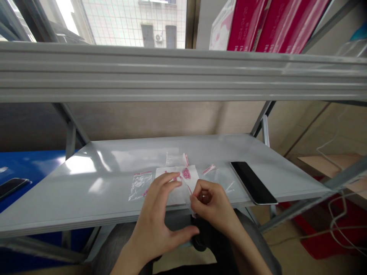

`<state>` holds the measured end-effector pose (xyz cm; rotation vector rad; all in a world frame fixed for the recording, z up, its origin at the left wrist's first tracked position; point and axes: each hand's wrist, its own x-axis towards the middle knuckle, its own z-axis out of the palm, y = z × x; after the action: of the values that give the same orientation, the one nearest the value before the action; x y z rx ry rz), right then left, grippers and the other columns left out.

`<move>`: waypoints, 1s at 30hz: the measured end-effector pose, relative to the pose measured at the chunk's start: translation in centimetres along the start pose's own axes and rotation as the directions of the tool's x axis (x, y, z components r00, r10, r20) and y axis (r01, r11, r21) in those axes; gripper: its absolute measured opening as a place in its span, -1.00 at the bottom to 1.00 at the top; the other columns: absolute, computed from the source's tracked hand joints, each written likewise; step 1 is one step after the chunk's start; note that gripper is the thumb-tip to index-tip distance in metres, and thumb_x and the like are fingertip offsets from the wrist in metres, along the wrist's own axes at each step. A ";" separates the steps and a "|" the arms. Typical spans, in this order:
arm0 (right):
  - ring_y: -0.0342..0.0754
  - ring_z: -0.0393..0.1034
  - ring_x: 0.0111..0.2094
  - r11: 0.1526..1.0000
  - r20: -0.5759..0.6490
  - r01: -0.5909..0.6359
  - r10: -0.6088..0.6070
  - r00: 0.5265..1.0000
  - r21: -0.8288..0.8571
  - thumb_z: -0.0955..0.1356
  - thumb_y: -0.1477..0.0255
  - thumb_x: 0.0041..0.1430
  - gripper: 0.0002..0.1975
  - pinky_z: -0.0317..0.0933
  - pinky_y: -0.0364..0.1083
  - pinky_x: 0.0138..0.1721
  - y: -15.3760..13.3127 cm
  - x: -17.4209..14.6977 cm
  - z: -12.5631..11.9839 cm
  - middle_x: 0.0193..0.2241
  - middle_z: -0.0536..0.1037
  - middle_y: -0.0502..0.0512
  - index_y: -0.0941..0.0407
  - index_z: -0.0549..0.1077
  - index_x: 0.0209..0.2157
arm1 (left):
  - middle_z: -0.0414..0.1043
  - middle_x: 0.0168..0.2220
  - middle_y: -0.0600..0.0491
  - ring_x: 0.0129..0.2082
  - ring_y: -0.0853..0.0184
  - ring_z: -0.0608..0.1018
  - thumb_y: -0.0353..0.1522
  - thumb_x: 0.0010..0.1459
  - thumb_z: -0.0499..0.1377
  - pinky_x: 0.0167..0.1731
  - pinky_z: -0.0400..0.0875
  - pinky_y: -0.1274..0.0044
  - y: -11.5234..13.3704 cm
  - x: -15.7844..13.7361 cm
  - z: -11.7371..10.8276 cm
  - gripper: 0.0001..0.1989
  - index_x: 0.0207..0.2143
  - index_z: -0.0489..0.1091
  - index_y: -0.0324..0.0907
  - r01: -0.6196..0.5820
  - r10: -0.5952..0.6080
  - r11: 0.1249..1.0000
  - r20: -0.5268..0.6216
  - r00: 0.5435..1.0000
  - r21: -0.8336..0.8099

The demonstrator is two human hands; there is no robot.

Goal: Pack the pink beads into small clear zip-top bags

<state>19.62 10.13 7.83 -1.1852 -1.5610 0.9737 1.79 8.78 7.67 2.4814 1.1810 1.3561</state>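
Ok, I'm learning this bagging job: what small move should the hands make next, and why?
Probably slide a few pink beads toward the small bag pinched in the right hand. The left hand already has fingertips on the white sheet beside the pile, and the bag's mouth faces it.

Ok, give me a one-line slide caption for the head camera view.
Two hands, left hand and right hand, handle a small clear bag over a grey shelf, beside a phone.

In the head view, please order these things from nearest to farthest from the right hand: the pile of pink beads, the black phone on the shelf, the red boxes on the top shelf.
From the right hand:
1. Pile of pink beads, just up and left, on the white sheet.
2. Black phone, to the right, at the shelf edge.
3. Red boxes, far above, on the top shelf.
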 end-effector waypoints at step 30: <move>0.09 0.38 -0.06 0.933 -0.102 0.267 -0.298 0.949 -0.241 0.44 0.42 0.00 -0.82 0.32 -0.01 -0.11 -1.1 -0.9 -0.1 -0.10 0.44 0.18 0.07 0.42 -0.31 | 0.50 -0.08 -0.04 -0.02 0.12 0.51 -0.39 0.10 0.27 0.08 0.34 0.19 -0.7 -0.5 2.6 -0.53 0.07 0.29 -0.10 0.063 -0.052 0.996 -0.161 0.986 0.066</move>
<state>19.51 8.97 8.73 -1.1136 -1.7058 0.5258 3.16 9.64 5.44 2.4022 1.3439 1.5482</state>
